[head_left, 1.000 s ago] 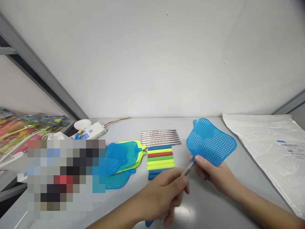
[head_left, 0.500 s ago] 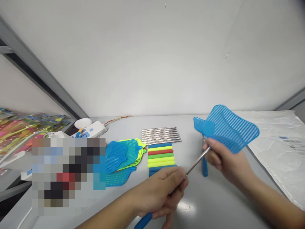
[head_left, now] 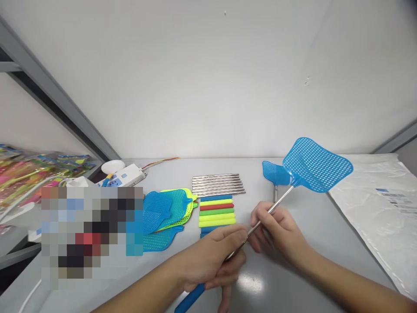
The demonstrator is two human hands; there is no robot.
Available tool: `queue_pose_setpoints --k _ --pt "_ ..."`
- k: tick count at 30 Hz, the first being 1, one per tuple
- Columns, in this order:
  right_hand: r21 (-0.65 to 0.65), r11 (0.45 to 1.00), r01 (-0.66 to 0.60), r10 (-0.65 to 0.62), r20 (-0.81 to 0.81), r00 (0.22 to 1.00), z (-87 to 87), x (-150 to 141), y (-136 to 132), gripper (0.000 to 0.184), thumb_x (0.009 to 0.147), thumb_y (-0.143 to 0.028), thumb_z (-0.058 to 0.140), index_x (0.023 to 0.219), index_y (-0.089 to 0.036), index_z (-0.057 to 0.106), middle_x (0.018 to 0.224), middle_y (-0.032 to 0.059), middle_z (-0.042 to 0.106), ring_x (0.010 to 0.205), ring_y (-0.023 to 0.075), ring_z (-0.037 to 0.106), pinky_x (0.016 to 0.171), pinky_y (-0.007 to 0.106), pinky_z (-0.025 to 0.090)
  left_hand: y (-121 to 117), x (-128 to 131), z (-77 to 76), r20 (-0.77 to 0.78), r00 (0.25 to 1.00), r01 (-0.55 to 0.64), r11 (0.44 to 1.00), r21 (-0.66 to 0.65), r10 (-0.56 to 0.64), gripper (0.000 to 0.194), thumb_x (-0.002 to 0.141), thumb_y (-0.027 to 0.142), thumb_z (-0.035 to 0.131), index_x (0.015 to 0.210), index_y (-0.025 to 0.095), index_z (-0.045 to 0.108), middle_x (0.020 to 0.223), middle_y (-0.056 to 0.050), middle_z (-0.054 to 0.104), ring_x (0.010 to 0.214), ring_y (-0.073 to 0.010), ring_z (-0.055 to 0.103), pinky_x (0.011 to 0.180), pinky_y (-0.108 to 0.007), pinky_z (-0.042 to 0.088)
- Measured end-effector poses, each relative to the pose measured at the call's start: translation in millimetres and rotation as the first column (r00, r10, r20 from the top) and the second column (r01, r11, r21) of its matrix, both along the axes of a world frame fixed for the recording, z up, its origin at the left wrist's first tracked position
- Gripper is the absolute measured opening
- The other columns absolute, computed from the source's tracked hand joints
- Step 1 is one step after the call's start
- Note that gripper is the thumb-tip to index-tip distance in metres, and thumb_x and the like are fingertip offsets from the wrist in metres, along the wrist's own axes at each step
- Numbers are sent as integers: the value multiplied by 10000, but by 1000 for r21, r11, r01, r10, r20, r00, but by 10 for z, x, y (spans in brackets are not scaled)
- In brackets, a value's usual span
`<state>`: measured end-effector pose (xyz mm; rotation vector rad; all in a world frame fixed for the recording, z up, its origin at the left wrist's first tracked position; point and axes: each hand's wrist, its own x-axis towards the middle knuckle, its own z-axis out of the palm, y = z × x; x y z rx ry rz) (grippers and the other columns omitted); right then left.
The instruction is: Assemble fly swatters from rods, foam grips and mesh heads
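Note:
A fly swatter with a blue perforated head [head_left: 317, 165], a metal rod and a blue handle [head_left: 190, 299] is held slantwise across the middle. My left hand [head_left: 224, 254] is closed around the rod near the handle end. Farther up, the fingers of my right hand [head_left: 272, 226] pinch the same rod, below the head. Behind the right hand lies a second blue fly swatter [head_left: 275, 173] on the table, its lower part hidden by that hand. Left of my hands are a row of metal rods [head_left: 218, 184] and a row of coloured handles [head_left: 217, 212].
Loose blue and yellow swatter heads [head_left: 158, 211] lie overlapped at left, beside a blurred-out patch. A white power strip [head_left: 125, 176] sits behind them. Packaged colourful items [head_left: 29, 169] are at far left. A white plastic bag [head_left: 374, 208] covers the right side.
My right hand has slid down the rod, away from the swatter head and toward my left hand. The head now faces the camera more squarely. My left hand keeps its grip.

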<state>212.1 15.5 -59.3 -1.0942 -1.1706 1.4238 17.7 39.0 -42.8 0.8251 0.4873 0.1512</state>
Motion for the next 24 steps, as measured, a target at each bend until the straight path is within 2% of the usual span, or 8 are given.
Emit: queue_pose_setpoints --k 2,5,8,13,16,19,22,24 --pt "-30 999 -11 12 21 1000 9 -50 -28 419 922 -558 467 760 -187 577 380 -64 431 364 85 402 427 217 261 11 19 4 2 1000 10 1000 -9 -10 263 972 473 404 930 228 490 452 131 369 285 -32 226 388 -187 435" --pt "-22 999 45 -43 69 997 52 12 22 409 924 -544 479 758 -185 582 368 -51 477 357 73 352 423 216 252 42 47 13 10 1000 20 1000 -21 -20 284 978 467 377 877 224 482 440 125 342 289 -43 216 372 -193 435" --pt "-7 990 140 -139 33 990 92 165 134 397 925 -532 485 744 -193 582 375 -44 479 364 85 364 413 225 249 64 50 30 31 1000 7 1000 -21 -6 283 992 428 343 858 223 486 443 115 320 297 -53 191 362 -203 446" --pt "67 911 407 -399 -105 911 246 477 283 344 909 -459 559 685 -199 585 365 -57 389 379 86 306 416 237 259 57 11 66 19 999 45 999 0 -45 266 991 410 355 846 225 480 460 108 319 308 -55 188 348 -198 442" --pt "125 862 491 -471 -163 867 351 651 336 336 906 -402 587 637 -201 570 389 -56 375 394 83 294 430 241 280 45 1 83 7 998 65 998 6 -65 262 988 420 363 852 228 477 462 109 320 308 -54 182 335 -189 423" --pt "148 855 497 -473 -173 864 372 781 393 340 905 -406 591 634 -202 575 402 -53 375 399 86 301 434 248 288 33 -5 96 -10 998 60 998 6 -60 273 981 441 370 855 225 482 459 113 315 308 -49 178 329 -174 399" --pt "137 887 442 -416 -181 891 288 791 438 301 895 -437 600 710 -200 614 415 -63 370 403 82 303 440 247 292 17 -11 96 -17 999 33 999 7 -33 274 976 433 377 845 218 487 458 113 316 306 -48 184 334 -171 391" --pt "124 924 361 -338 -175 925 197 684 425 280 870 -478 620 819 -204 643 449 -71 388 415 79 317 449 243 297 4 -10 86 -7 1000 9 1000 7 -9 264 976 418 375 849 217 489 459 114 321 302 -47 186 338 -173 388"
